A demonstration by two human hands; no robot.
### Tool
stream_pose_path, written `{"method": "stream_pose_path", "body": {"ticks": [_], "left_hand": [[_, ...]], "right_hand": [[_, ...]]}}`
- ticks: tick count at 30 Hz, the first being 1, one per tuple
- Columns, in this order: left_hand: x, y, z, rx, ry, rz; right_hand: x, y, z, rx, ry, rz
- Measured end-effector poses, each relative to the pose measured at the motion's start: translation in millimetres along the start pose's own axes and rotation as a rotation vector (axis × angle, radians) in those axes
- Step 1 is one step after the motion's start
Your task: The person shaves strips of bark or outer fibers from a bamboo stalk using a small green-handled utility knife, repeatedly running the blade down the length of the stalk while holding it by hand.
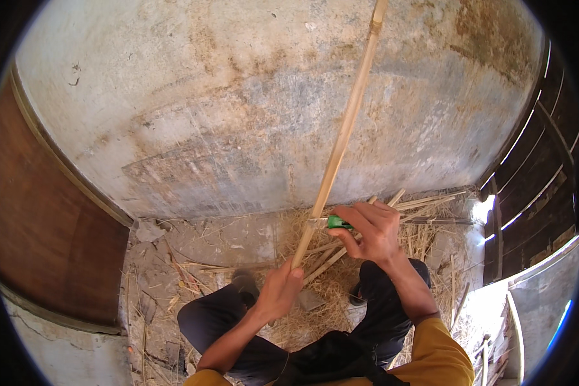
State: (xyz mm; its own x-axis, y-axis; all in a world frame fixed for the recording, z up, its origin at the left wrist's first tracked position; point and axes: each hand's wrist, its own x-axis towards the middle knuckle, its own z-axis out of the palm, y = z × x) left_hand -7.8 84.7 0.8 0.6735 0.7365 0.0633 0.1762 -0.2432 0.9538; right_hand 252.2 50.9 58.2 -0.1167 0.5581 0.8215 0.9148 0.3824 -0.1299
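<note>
A long, pale bamboo strip [344,136] slants up and away from me across the wall, with a node near its far end. My left hand [280,291] is closed around its near end, above my lap. In my right hand [376,233] is a green-handled utility knife [338,222], gripped between thumb and fingers. Its thin blade points left and meets the strip a little above my left hand. Whether the edge is biting into the bamboo is too small to tell.
Straw-like shavings [321,302] and loose bamboo sticks [424,202] litter the ground around my legs. Ahead rises a stained plaster wall [238,116]. A brown wooden panel [51,212] stands at left, and dark slatted boards [534,186] let light in at right.
</note>
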Motion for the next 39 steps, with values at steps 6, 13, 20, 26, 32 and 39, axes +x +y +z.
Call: {"method": "stream_pose_path", "body": {"ticks": [6, 13, 20, 26, 32, 39], "left_hand": [[-17, -13, 5, 0.077, 0.029, 0.024], [-35, 2, 10, 0.047, 0.069, -0.025], [-51, 2, 13, 0.088, 0.068, -0.021], [-72, 0, 25, 0.087, 0.049, -0.024], [-90, 12, 22, 0.089, 0.062, -0.106], [-104, 14, 20, 0.076, 0.094, -0.139]], "right_hand": [[-1, 3, -2, 0.008, 0.017, 0.002], [0, -3, -8, 0.012, 0.025, -0.016], [-4, -2, -12, 0.066, 0.058, 0.018], [5, 22, -20, 0.084, 0.171, 0.124], [4, 19, -24, 0.045, 0.110, 0.107], [7, 16, -18, 0.062, 0.126, 0.074]]}}
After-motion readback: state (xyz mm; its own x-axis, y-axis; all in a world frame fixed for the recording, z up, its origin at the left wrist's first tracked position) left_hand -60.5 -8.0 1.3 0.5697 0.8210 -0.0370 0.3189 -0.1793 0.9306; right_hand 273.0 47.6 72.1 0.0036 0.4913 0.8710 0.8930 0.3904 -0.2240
